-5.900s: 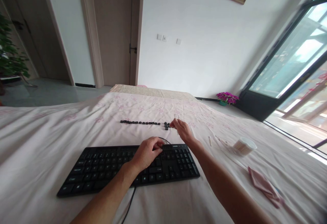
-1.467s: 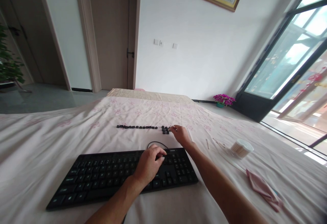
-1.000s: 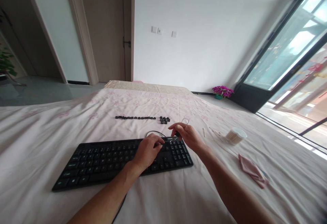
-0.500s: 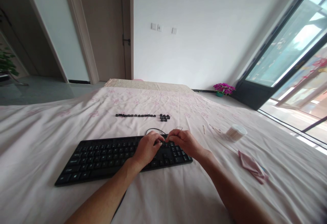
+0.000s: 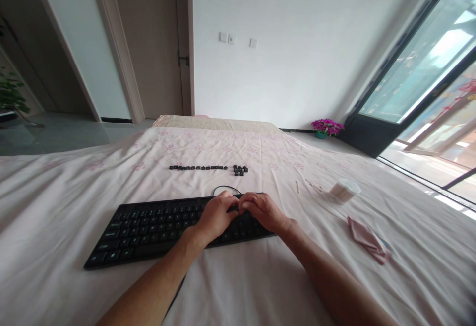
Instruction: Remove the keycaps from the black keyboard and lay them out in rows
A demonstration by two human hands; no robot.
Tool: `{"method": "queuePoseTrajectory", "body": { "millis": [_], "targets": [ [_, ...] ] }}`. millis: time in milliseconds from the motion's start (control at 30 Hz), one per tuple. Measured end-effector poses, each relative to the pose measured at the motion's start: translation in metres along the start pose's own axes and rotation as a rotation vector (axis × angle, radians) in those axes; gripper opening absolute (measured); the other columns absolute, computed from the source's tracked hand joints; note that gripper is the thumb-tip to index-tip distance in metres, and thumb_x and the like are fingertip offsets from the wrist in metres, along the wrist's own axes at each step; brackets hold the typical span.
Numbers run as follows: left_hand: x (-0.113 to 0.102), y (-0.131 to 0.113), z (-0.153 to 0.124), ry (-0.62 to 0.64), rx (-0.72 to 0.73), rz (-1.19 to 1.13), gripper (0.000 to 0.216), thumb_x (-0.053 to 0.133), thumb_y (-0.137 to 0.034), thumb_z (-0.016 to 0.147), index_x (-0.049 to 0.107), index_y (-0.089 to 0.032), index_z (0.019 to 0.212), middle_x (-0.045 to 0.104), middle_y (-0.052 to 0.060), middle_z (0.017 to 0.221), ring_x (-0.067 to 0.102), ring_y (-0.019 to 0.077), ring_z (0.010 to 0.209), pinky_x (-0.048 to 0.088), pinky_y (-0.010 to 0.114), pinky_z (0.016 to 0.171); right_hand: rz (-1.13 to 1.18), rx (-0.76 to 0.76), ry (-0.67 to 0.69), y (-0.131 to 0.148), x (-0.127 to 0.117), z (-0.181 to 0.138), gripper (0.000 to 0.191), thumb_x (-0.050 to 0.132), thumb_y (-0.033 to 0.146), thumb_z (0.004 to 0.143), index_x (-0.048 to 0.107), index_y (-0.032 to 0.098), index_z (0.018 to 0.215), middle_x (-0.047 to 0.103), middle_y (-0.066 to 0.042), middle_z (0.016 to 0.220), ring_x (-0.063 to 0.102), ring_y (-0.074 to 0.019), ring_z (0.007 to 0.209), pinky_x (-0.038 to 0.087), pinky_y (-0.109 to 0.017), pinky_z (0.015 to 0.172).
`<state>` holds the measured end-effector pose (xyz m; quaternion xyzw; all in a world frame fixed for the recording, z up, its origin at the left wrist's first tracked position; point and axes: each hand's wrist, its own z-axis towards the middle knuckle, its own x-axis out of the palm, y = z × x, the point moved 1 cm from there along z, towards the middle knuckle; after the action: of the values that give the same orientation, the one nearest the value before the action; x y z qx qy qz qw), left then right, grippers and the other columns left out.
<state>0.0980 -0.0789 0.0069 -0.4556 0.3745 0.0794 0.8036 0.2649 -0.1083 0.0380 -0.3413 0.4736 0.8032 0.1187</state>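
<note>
A black keyboard (image 5: 148,236) lies at a slant on the pale sheet in front of me. My left hand (image 5: 217,217) rests over its right half with fingers pinched together. Against its fingertips, my right hand (image 5: 265,211) is curled closed above the right end of the keys. Whatever the fingers hold is hidden between them. Beyond the keyboard sit a line of loose black keycaps (image 5: 203,168) and a small cluster of keycaps (image 5: 240,170). A thin black cable (image 5: 226,186) loops behind the hands.
On the right stands a clear tub of cotton swabs (image 5: 344,192), with loose swabs (image 5: 314,185) beside it and a single swab (image 5: 297,187) nearer. A folded pink cloth (image 5: 368,239) lies closer to me. Floral sheet (image 5: 208,142) covers the surface.
My right hand has shifted slightly left and lower, closing up against my left fingertips. A thin wire shape behind my right hand no longer shows. The keyboard's left end has moved slightly right.
</note>
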Motion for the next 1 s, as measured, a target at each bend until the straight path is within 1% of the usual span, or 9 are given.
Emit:
{"method": "queuePoseTrajectory", "body": {
  "millis": [133,300,367,467,600,700,800,900,1000],
  "targets": [
    [-0.002,-0.001,0.007,0.078,0.002,0.065,0.017,0.062,-0.012,0.069,0.067,-0.024,0.079,0.059,0.000,0.080,0.058,0.0165,0.075,0.041,0.024,0.066,0.048,0.000,-0.127,-0.010,0.002,-0.004,0.032,0.038,0.030,0.095,0.060,0.019,0.075,0.061,-0.001,0.073,0.058,-0.0128,0.071,0.044,-0.024,0.072],
    [0.001,-0.002,0.017,0.107,0.038,0.041,0.006,0.064,-0.019,0.071,0.068,-0.023,0.072,0.060,-0.001,0.073,0.057,0.0151,0.069,0.038,0.023,0.061,0.028,-0.006,-0.157,-0.015,0.006,-0.007,0.034,0.037,0.033,0.095,0.060,0.019,0.074,0.062,-0.002,0.075,0.059,-0.0136,0.073,0.045,-0.025,0.074],
    [0.004,-0.002,0.019,0.094,0.056,0.041,0.002,0.066,-0.022,0.070,0.067,-0.023,0.069,0.060,-0.002,0.071,0.057,0.0150,0.069,0.038,0.023,0.062,0.016,-0.012,-0.167,-0.016,0.007,-0.008,0.034,0.037,0.034,0.095,0.059,0.019,0.074,0.062,-0.002,0.076,0.060,-0.0141,0.073,0.045,-0.026,0.075],
    [0.008,-0.002,0.018,0.041,0.093,0.078,0.006,0.065,-0.024,0.074,0.066,-0.022,0.068,0.061,-0.002,0.070,0.056,0.0158,0.071,0.038,0.024,0.065,-0.014,-0.029,-0.183,-0.017,0.009,-0.011,0.033,0.036,0.033,0.095,0.059,0.020,0.074,0.062,-0.002,0.075,0.059,-0.0138,0.070,0.046,-0.026,0.073],
    [0.010,-0.006,0.014,0.022,0.140,0.081,0.013,0.056,-0.026,0.083,0.065,-0.022,0.074,0.063,0.001,0.078,0.057,0.0171,0.079,0.038,0.026,0.071,-0.077,-0.099,-0.204,-0.015,0.011,-0.017,0.030,0.036,0.029,0.094,0.059,0.020,0.078,0.063,-0.003,0.075,0.058,-0.0140,0.069,0.046,-0.026,0.070],
    [0.010,-0.009,0.012,0.033,0.121,0.080,0.017,0.051,-0.029,0.088,0.064,-0.023,0.079,0.063,0.001,0.082,0.057,0.0168,0.081,0.039,0.026,0.074,-0.091,-0.117,-0.235,-0.012,0.010,-0.020,0.029,0.035,0.030,0.094,0.059,0.020,0.080,0.064,-0.004,0.075,0.059,-0.0146,0.069,0.047,-0.027,0.070],
    [0.010,-0.010,0.011,0.032,0.105,0.069,0.021,0.046,-0.032,0.090,0.062,-0.022,0.080,0.061,0.001,0.084,0.058,0.0157,0.079,0.040,0.024,0.070,-0.071,-0.096,-0.297,-0.011,0.010,-0.021,0.030,0.034,0.032,0.094,0.059,0.020,0.081,0.065,-0.004,0.075,0.060,-0.0147,0.068,0.047,-0.027,0.069],
    [0.010,-0.009,0.012,0.007,0.128,0.013,0.019,0.045,-0.028,0.090,0.059,-0.021,0.080,0.059,0.000,0.083,0.057,0.0153,0.076,0.041,0.024,0.068,-0.064,-0.114,-0.296,-0.009,0.010,-0.019,0.029,0.035,0.030,0.094,0.060,0.021,0.084,0.065,-0.004,0.076,0.061,-0.0148,0.070,0.047,-0.027,0.070],
    [0.011,-0.005,0.013,-0.018,0.139,-0.099,0.008,0.053,-0.020,0.083,0.059,-0.021,0.087,0.061,0.001,0.086,0.058,0.0160,0.080,0.045,0.026,0.073,-0.152,-0.189,-0.285,-0.003,0.007,-0.018,0.026,0.036,0.025,0.094,0.061,0.021,0.090,0.067,-0.005,0.083,0.060,-0.0161,0.075,0.046,-0.029,0.073]
  ]
}}
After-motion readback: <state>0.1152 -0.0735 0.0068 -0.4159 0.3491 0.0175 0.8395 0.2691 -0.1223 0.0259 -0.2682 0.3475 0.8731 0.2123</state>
